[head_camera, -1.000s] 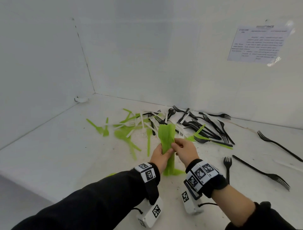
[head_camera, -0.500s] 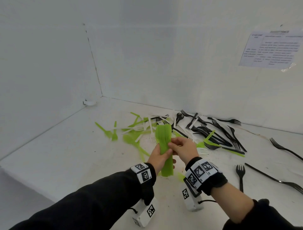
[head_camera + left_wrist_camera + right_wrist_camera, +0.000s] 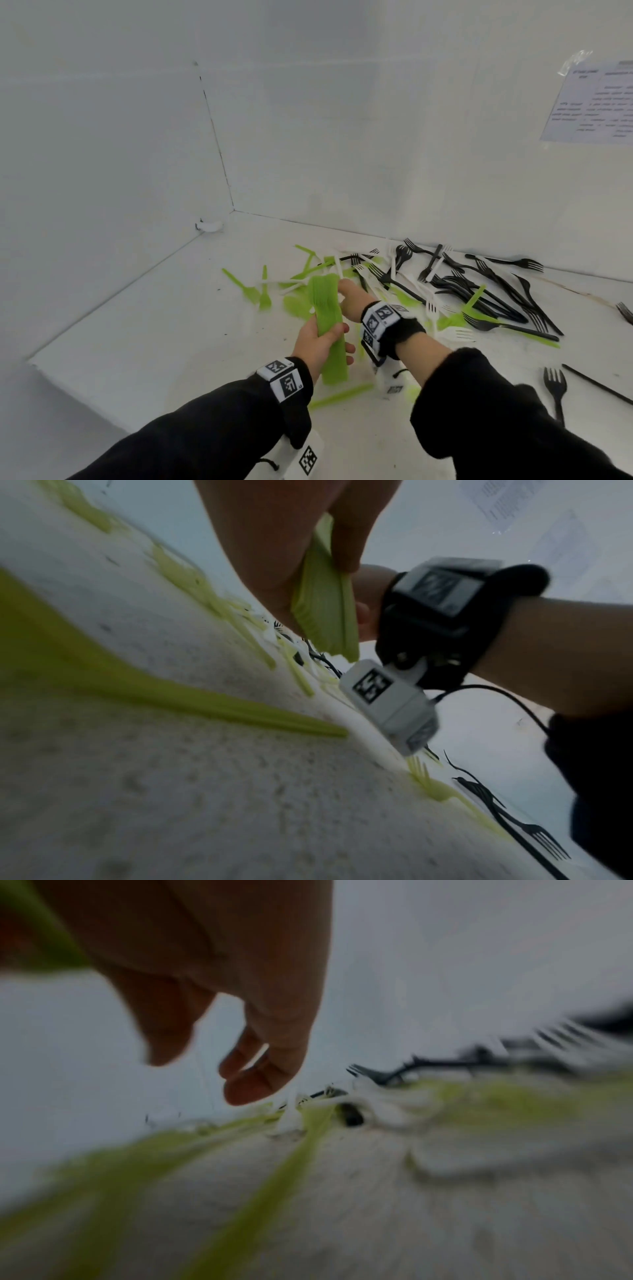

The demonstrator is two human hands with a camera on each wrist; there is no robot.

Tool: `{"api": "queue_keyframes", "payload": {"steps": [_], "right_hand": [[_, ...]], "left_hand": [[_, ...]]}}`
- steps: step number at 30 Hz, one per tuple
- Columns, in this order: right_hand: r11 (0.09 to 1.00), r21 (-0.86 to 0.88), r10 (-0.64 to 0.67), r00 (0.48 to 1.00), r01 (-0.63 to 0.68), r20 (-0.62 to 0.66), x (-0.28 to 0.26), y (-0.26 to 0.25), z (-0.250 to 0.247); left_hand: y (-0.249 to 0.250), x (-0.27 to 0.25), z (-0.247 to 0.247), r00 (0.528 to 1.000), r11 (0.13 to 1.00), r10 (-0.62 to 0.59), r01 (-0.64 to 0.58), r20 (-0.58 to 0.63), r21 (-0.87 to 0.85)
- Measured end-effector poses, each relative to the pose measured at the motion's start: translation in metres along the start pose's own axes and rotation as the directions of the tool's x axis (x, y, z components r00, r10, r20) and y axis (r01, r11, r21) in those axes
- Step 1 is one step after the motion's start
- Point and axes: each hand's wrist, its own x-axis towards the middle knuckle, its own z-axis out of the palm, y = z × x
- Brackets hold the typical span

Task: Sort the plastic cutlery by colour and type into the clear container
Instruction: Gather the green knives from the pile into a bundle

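While the left hand (image 3: 317,346) grips a stack of green forks (image 3: 327,318) upright above the white table (image 3: 144,329), the right hand (image 3: 351,298) reaches with loose, empty fingers (image 3: 260,1074) toward the mixed cutlery pile (image 3: 411,287) just behind.

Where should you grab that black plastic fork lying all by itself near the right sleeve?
Probably the thin straight handle of the lone black plastic fork, pinched from above across its narrow sides. It lies flat on the white table, tines pointing away, with bare surface on both sides, so fingers should fit there. The tines are wider and spiky.
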Motion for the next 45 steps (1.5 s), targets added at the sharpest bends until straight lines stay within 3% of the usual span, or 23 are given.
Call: {"api": "queue_keyframes", "payload": {"steps": [4, 8, 12, 17, 23, 26, 30, 33, 35, 38, 42, 45], "right_hand": [[0.893, -0.45, 0.038, 0.99, 0.027, 0.135, 0.014, 0.001, 0.02], [0.826, -0.562, 0.071, 0.979, 0.051, 0.193, 0.024, 0.001, 0.022], [0.761, -0.645, -0.003, 0.995, 0.065, 0.097, 0.027, 0.003, 0.012], [0.85, -0.522, 0.066, 0.997, -0.071, -0.028, 0.031, 0.012, -0.011], [0.816, -0.571, 0.047, 0.996, -0.084, -0.08, 0.022, 0.026, -0.033], [0.868, -0.489, 0.062, 0.996, -0.089, -0.071, 0.019, 0.033, -0.039], [0.918, -0.38, 0.055, 0.987, -0.109, -0.15, 0.016, 0.035, -0.047], [0.976, -0.207, 0.01, 0.964, -0.068, -0.266, 0.016, 0.035, -0.054], [0.995, 0.103, 0.053, 0.942, -0.019, -0.332, 0.016, 0.035, -0.06], [0.921, 0.389, 0.085, 0.956, 0.032, -0.28, 0.005, 0.032, -0.062], [0.958, 0.287, 0.012, 0.993, 0.023, -0.118, -0.02, 0.029, -0.044], [0.967, 0.254, 0.007, 0.997, 0.013, -0.08, -0.035, 0.033, -0.022]], "left_hand": [[0.004, 0.001, -0.006, 1.0, 1.0, -0.021, 0.021, -0.01, -0.017], [0.007, 0.002, -0.007, 0.999, 0.999, -0.02, 0.019, -0.025, -0.035], [0.008, 0.006, -0.01, 0.998, 1.0, -0.022, 0.021, -0.064, -0.023], [0.01, 0.006, -0.018, 0.993, 1.0, -0.009, 0.006, -0.115, -0.024], [0.009, 0.003, -0.024, 0.982, 0.999, -0.001, -0.007, -0.187, -0.041], [0.009, 0.002, -0.022, 0.981, 0.999, -0.007, 0.0, -0.194, -0.039], [0.005, -0.001, -0.019, 0.983, 1.0, -0.016, 0.013, -0.181, -0.022], [0.002, -0.002, -0.015, 0.985, 1.0, -0.018, 0.015, -0.169, -0.016], [0.001, -0.002, -0.012, 0.987, 1.0, -0.012, 0.011, -0.159, -0.007], [-0.002, -0.003, -0.006, 0.989, 1.0, -0.004, 0.003, -0.145, -0.005], [-0.004, -0.001, 0.003, 0.988, 1.0, 0.008, -0.008, -0.151, 0.006], [-0.005, 0.004, 0.009, 0.982, 1.0, 0.023, -0.02, -0.186, 0.017]]}}
